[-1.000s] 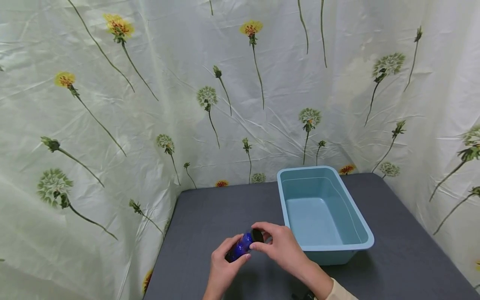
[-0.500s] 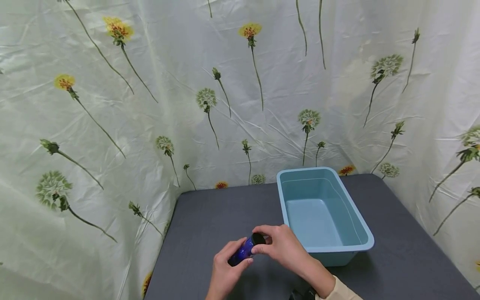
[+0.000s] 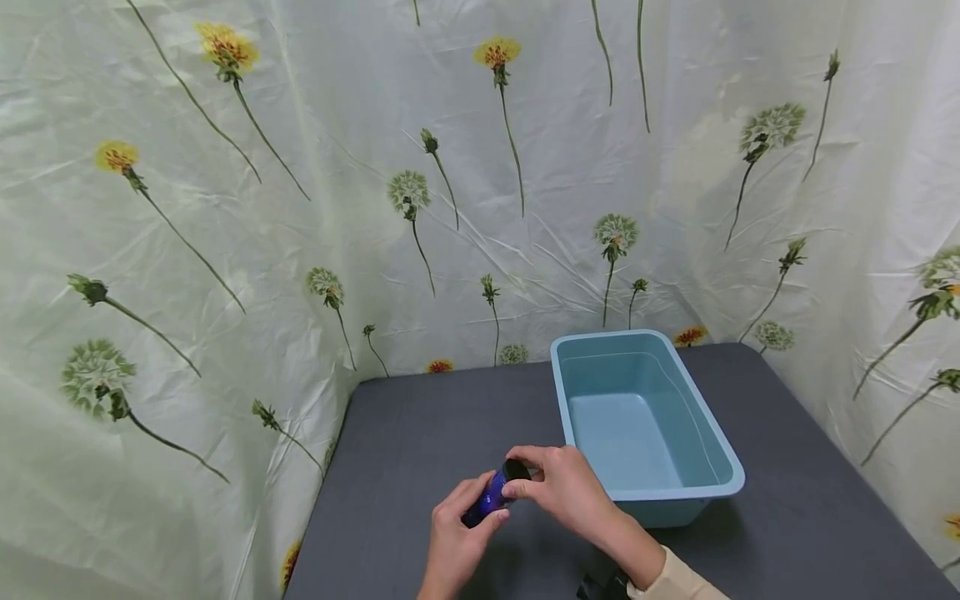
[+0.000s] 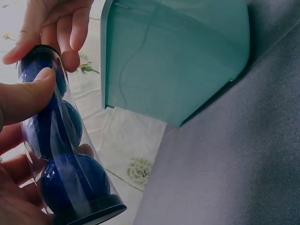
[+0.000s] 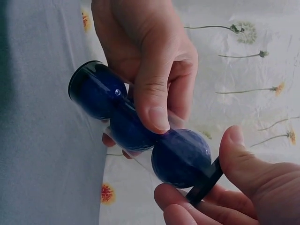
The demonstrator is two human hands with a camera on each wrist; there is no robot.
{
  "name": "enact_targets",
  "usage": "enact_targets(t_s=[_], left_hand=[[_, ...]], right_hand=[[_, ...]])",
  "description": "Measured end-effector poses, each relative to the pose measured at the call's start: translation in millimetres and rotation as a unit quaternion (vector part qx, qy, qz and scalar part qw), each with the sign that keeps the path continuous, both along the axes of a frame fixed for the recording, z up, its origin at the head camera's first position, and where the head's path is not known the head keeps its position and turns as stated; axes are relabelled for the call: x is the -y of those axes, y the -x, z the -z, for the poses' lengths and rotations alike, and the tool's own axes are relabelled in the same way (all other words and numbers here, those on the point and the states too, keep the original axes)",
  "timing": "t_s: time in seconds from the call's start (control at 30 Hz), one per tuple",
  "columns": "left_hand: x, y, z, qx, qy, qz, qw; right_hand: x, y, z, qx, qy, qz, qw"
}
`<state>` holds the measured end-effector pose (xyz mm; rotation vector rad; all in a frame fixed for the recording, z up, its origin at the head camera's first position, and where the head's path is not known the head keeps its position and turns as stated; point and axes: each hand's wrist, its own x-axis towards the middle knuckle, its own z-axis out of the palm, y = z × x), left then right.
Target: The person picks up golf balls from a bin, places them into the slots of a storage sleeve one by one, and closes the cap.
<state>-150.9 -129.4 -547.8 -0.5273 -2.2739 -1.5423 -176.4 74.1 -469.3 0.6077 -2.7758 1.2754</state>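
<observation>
A clear plastic tube [image 3: 491,497] with three blue balls in it is tilted between the two hands above the table. My left hand [image 3: 455,533] grips the tube round its body, the thumb lying along the clear wall. At the upper end, my right hand [image 3: 572,492] pinches the black cap [image 5: 206,183] between thumb and fingers. The cap sits on the tube's end, close by the nearest blue ball [image 5: 182,158]. The left wrist view shows another black cap [image 4: 93,211] closing the opposite end.
A light blue plastic tub [image 3: 675,494] stands just right of the hands on the dark grey table [image 3: 420,433]. Behind the table hangs a white curtain [image 3: 360,125] printed with dandelions. A black object [image 3: 602,587] shows beside the right wrist.
Both hands and the tube have shifted slightly to the right in the head view. The right hand keeps its pinch on the cap throughout, and the left hand keeps its grip.
</observation>
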Motion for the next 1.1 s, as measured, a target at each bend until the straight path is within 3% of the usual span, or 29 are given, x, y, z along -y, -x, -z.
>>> enact_targets(t_s=[0.17,0.47,0.6,0.8,0.9,1.1], left_hand=[[-3.5,1.7,-0.8,-0.022,-0.004,-0.011,0.9997],[-7.0,6.8,2.1,-0.086,0.046,-0.033,0.9947],[-7.4,6.2,2.2,-0.055,0.040,-0.034,0.9972],[-7.8,6.7,1.3,0.019,-0.012,-0.039,0.9990],[-6.8,11.1,-1.1,0.055,-0.036,-0.057,0.9962],[9.3,23.1,0.9,0.094,-0.065,-0.071,0.9910]], right_hand=[[1,2.2,0.7,0.000,-0.009,0.014,0.9999],[2,3.1,2.5,0.008,0.001,0.039,0.9992],[1,3.8,1.4,0.013,0.019,0.032,0.9992],[-5,-0.7,-2.1,0.001,0.032,-0.009,0.9995],[-9,-3.3,-5.5,-0.003,0.014,-0.011,0.9998],[-21,-8.8,-11.2,-0.039,-0.033,0.011,0.9986]])
